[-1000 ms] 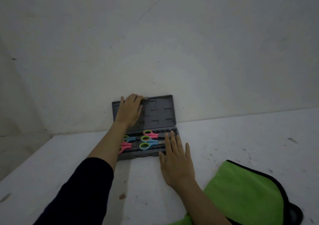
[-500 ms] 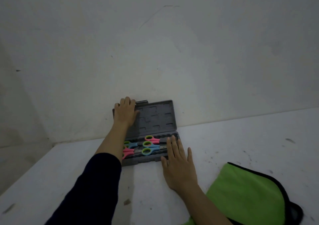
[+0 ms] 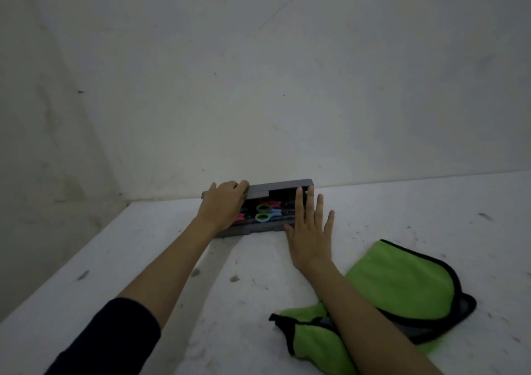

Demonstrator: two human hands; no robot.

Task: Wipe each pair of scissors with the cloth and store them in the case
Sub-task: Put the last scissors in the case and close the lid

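Observation:
A grey plastic case (image 3: 253,231) lies on the white table against the wall. Its lid (image 3: 280,188) is tilted far down over the tray, leaving only a gap. Through the gap I see several scissors (image 3: 263,213) with green-ringed blue handles and pink handles. My left hand (image 3: 222,205) grips the lid's left end, fingers curled over its edge. My right hand (image 3: 310,232) lies flat with straight fingers on the table, touching the case's right front corner. The green cloth (image 3: 402,279) with black trim lies crumpled to the right, partly under my right forearm.
The white table (image 3: 149,259) is scuffed and speckled and meets a plain wall (image 3: 287,87) just behind the case. The table's left edge drops off near a side wall.
The lid stood upright against the wall; my left hand has brought it down towards the tray. My right hand has stayed by the case's right end.

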